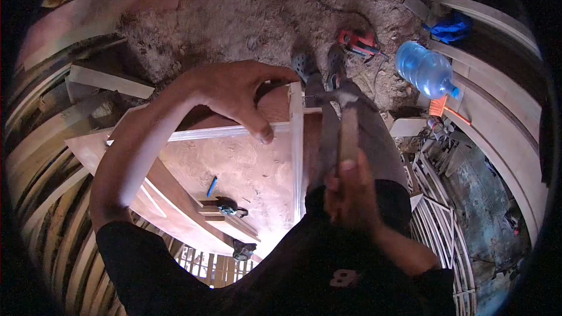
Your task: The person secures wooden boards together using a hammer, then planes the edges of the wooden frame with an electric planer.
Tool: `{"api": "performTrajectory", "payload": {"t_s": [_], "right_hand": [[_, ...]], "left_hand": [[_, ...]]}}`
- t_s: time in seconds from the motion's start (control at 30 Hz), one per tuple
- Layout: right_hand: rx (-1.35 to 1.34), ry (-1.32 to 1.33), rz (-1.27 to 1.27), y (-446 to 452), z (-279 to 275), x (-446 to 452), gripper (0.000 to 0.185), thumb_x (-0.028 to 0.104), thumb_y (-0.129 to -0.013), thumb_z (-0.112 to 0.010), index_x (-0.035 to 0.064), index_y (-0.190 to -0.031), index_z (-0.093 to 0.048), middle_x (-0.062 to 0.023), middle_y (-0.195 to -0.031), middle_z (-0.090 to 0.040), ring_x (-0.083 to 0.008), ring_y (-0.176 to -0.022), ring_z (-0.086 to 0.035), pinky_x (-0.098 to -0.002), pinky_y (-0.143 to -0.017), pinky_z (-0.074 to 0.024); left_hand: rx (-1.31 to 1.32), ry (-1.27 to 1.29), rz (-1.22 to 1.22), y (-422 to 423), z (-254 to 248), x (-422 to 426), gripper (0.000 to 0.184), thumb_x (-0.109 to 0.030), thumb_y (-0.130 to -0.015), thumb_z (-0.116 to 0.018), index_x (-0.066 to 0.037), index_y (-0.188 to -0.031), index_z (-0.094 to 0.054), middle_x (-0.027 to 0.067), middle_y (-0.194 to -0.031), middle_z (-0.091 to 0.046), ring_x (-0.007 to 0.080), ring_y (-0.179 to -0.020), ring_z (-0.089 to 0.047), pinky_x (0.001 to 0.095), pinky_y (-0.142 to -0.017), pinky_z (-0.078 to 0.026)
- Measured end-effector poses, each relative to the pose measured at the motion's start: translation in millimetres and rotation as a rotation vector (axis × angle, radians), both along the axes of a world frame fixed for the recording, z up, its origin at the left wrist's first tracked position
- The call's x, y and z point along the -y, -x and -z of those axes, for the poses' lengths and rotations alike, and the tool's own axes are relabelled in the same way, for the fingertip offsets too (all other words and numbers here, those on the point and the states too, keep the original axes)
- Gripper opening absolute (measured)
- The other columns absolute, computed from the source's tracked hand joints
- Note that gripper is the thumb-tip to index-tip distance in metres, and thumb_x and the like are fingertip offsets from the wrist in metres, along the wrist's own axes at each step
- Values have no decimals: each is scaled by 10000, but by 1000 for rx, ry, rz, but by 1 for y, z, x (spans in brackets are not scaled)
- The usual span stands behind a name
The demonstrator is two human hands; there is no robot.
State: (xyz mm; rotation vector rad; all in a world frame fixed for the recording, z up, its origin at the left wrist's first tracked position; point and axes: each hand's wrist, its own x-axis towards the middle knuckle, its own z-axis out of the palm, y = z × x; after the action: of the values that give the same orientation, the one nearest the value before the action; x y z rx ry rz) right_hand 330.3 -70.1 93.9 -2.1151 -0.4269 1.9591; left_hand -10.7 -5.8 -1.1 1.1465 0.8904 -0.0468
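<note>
My left hand point(237, 96) grips a wooden frame point(297, 169) near its corner. The thumb lies over one rail and the fingers reach toward the end of the other. Two pale, grooved rails meet there at about a right angle. My right hand point(351, 193) is closed around the wooden handle of a hammer point(349, 131), to the right of the frame. Motion blurs the hammer, and its head appears close to the frame's corner, apart from my left hand. Whether it touches anything, I cannot tell.
On the dirt floor lies a red corded power tool point(358, 44). A large blue water bottle point(424, 70) rests on its side near an orange brush point(439, 107). Boards point(111, 81) are stacked at left, and curved wooden strips point(442, 240) stand at right.
</note>
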Motion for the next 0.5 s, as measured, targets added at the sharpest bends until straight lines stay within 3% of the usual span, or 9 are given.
{"api": "performTrajectory", "payload": {"t_s": [0.1, 0.2, 0.27, 0.37, 0.43, 0.5], "right_hand": [[-60, 135, -14, 16, -13, -3, 296, 400, -1115, -533, 106, -1136, -555, -23, -822, -561, -141, -639, -581, -291, -503, -500], [35, 96, -69, -29, -6, -15, 335, 389, -1107, -566, 86, -1249, -565, -50, -929, -591, -145, -728, -616, -285, -561, -530], [71, 58, -63, -27, 1, -3, 347, 406, -1107, -563, 90, -1249, -555, -43, -911, -594, -132, -697, -603, -279, -544, -520], [40, 112, -81, 31, -13, -2, 430, 518, -1102, -483, 98, -1065, -568, 1, -762, -549, -110, -550, -526, -270, -463, -463], [41, 92, -77, 35, -12, -8, 464, 550, -1097, -467, 104, -1024, -567, 13, -730, -534, -105, -512, -506, -269, -442, -450], [72, 12, -62, -4, -7, -22, 438, 540, -1090, -488, 108, -1063, -555, 7, -764, -535, -109, -534, -518, -271, -454, -462]], "left_hand": [[61, 23, -44, -1, 4, 6, 1186, -387, -549, -953, -38, -1569, -458, 262, -1369, -669, 401, -1246, -668, 485, -1110, -518], [-16, 100, -55, -2, -6, 0, 1173, -265, -497, -982, -50, -1543, -497, 186, -1423, -660, 313, -1335, -603, 443, -1178, -438], [-13, 92, -28, -1, -5, 0, 1174, -265, -502, -991, -49, -1543, -494, 185, -1423, -659, 316, -1335, -603, 445, -1183, -435], [50, 70, -53, -2, -1, 3, 1146, -347, -537, -967, -44, -1539, -500, 230, -1402, -658, 368, -1298, -633, 479, -1146, -481], [71, 49, -72, 1, 1, 5, 1131, -386, -553, -953, -43, -1534, -507, 251, -1392, -658, 391, -1281, -647, 495, -1128, -503], [59, 17, -72, 1, 3, 7, 1123, -382, -551, -952, -44, -1529, -513, 247, -1393, -657, 385, -1285, -645, 494, -1134, -498]]}}
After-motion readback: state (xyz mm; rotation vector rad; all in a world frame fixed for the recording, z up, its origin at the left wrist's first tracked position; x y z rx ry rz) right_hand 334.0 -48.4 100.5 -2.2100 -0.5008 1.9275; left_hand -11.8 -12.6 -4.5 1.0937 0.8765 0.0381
